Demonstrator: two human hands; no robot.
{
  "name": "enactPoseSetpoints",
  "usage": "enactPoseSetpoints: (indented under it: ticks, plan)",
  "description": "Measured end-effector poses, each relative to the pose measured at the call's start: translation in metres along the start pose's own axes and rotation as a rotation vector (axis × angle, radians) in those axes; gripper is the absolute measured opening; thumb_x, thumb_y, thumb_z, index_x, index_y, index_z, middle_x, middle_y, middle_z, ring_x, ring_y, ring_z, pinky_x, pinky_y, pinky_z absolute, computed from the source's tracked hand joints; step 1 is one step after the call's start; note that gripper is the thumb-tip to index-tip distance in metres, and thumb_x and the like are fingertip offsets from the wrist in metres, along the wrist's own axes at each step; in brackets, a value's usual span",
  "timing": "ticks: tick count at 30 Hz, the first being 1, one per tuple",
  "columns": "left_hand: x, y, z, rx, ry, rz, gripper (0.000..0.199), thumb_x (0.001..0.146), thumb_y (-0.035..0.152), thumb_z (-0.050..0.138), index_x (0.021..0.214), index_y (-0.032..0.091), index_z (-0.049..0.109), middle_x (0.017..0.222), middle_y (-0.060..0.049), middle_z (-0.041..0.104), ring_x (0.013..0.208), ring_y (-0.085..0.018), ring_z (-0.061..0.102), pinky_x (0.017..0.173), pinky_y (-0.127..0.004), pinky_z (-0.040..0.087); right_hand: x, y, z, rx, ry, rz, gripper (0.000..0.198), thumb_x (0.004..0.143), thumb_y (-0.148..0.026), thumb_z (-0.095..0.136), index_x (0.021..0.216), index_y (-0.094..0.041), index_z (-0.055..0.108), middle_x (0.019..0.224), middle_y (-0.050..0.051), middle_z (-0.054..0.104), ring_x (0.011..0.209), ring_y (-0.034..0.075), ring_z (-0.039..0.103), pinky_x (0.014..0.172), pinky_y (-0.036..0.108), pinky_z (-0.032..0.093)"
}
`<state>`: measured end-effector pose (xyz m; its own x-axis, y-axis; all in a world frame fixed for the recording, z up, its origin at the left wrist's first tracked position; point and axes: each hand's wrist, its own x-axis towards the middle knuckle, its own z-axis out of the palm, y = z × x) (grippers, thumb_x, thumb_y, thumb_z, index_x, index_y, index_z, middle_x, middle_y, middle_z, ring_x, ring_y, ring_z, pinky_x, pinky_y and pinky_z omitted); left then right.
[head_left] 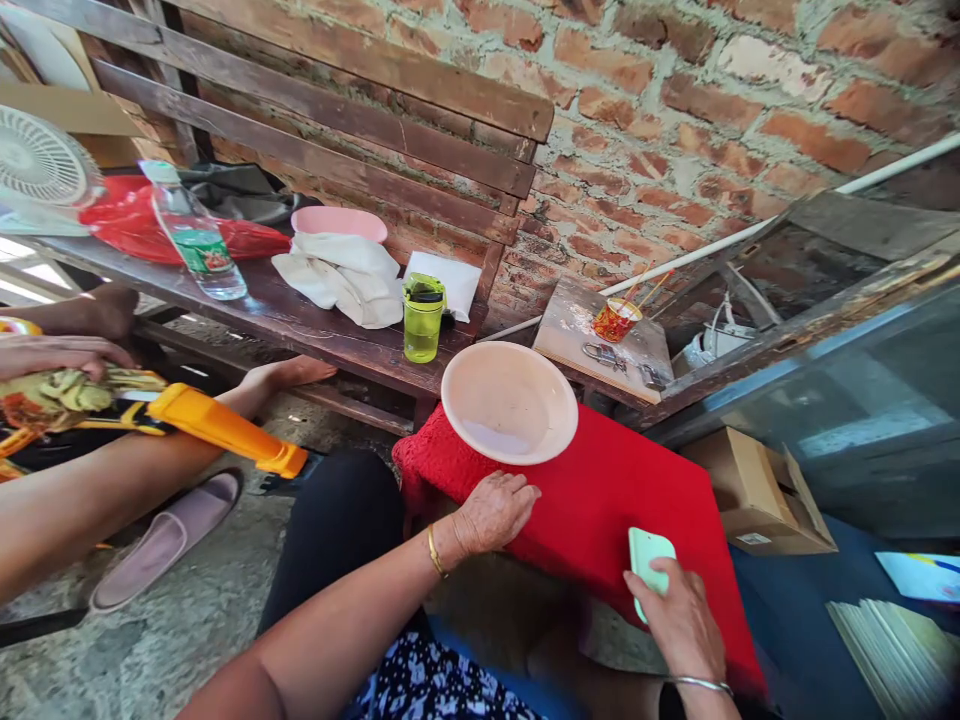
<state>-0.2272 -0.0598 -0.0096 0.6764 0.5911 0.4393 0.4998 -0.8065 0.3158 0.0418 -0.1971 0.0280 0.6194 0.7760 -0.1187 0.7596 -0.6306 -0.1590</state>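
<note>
right hand (681,612) holds 1 phone (652,552) | left hand (495,510) near 1 basin (517,380)

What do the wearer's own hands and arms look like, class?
The left hand wears a gold-coloured bangle at the wrist; no sleeve covers the left forearm. The right hand has a silver-coloured bangle, with something dark beside it that is unclear. Neither hand wears a glove.
</note>
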Motion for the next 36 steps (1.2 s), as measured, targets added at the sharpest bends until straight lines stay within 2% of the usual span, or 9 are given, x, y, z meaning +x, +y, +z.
enactPoseSetpoints:
  ticks: [8,12,17,20,23,28,31,33,36]
  plan:
    - [-0.001,-0.003,0.013,-0.094,0.078,0.018,0.025,0.101,0.023,0.042,0.120,0.021,0.059,0.098,-0.006,0.068,0.087,-0.020,0.065,0.081,-0.036,0.053,-0.044,-0.116,0.031,0.195,-0.053,-0.546,0.023,0.078,-0.025,0.061,0.101,-0.027,0.061,0.103,0.003,0.057,0.099,0.022,0.062,0.086,0.031,0.049]
    - [-0.004,-0.007,0.026,0.005,0.030,0.019,0.030,0.100,0.031,0.049,0.124,0.019,0.061,0.118,-0.012,0.067,0.108,-0.026,0.064,0.096,-0.044,0.050,-0.018,-0.042,0.023,0.223,-0.021,-0.410,0.026,0.076,-0.030,0.061,0.101,-0.027,0.063,0.107,0.004,0.057,0.102,0.022,0.061,0.092,0.033,0.048]
    - [-0.007,-0.010,0.040,0.102,-0.043,0.066,0.037,0.097,0.039,0.056,0.130,0.023,0.062,0.137,-0.012,0.059,0.133,-0.032,0.050,0.112,-0.052,0.036,0.011,0.108,-0.007,0.130,0.068,0.024,0.033,0.074,-0.042,0.060,0.101,-0.025,0.065,0.102,0.008,0.058,0.104,0.028,0.061,0.099,0.040,0.045]
    - [-0.007,-0.010,0.043,0.125,-0.046,0.044,0.039,0.097,0.040,0.055,0.133,0.025,0.060,0.144,-0.011,0.054,0.137,-0.031,0.047,0.115,-0.052,0.033,0.015,0.147,-0.022,-0.003,0.091,0.300,0.041,0.079,-0.048,0.056,0.109,-0.022,0.065,0.104,0.016,0.059,0.104,0.035,0.061,0.094,0.047,0.047]
    - [-0.008,-0.010,0.045,0.143,-0.030,0.032,0.039,0.098,0.039,0.053,0.133,0.024,0.061,0.144,-0.011,0.055,0.137,-0.030,0.047,0.116,-0.051,0.031,0.017,0.111,-0.019,0.006,0.143,0.231,0.046,0.081,-0.051,0.056,0.114,-0.021,0.063,0.104,0.014,0.059,0.107,0.035,0.059,0.094,0.047,0.047]
    - [-0.008,-0.010,0.046,0.171,0.000,0.044,0.040,0.100,0.038,0.049,0.134,0.020,0.059,0.141,-0.010,0.058,0.135,-0.027,0.049,0.118,-0.049,0.029,0.025,-0.049,0.020,0.266,0.099,-0.376,0.031,0.082,-0.037,0.062,0.109,-0.024,0.066,0.109,0.007,0.057,0.103,0.022,0.059,0.094,0.033,0.047]
    - [-0.009,-0.011,0.046,0.201,0.033,0.029,0.039,0.100,0.035,0.047,0.134,0.019,0.059,0.139,-0.009,0.060,0.134,-0.025,0.050,0.120,-0.045,0.028,0.031,-0.109,0.037,0.270,0.054,-0.542,0.030,0.078,-0.030,0.067,0.108,-0.026,0.068,0.107,0.005,0.058,0.100,0.021,0.059,0.090,0.031,0.048]
    - [-0.009,-0.011,0.048,0.221,0.044,-0.007,0.038,0.099,0.034,0.048,0.132,0.019,0.060,0.138,-0.009,0.061,0.133,-0.025,0.051,0.119,-0.044,0.029,0.039,-0.108,0.040,0.258,0.052,-0.539,0.029,0.077,-0.029,0.068,0.105,-0.026,0.070,0.103,0.004,0.058,0.099,0.021,0.060,0.091,0.031,0.048]
    - [-0.009,-0.009,0.050,0.236,0.033,-0.051,0.035,0.098,0.033,0.050,0.127,0.020,0.063,0.136,-0.009,0.062,0.130,-0.025,0.054,0.117,-0.045,0.032,0.055,-0.043,0.028,0.240,0.083,-0.424,0.028,0.077,-0.033,0.063,0.103,-0.024,0.070,0.102,0.006,0.058,0.098,0.023,0.060,0.093,0.036,0.048]
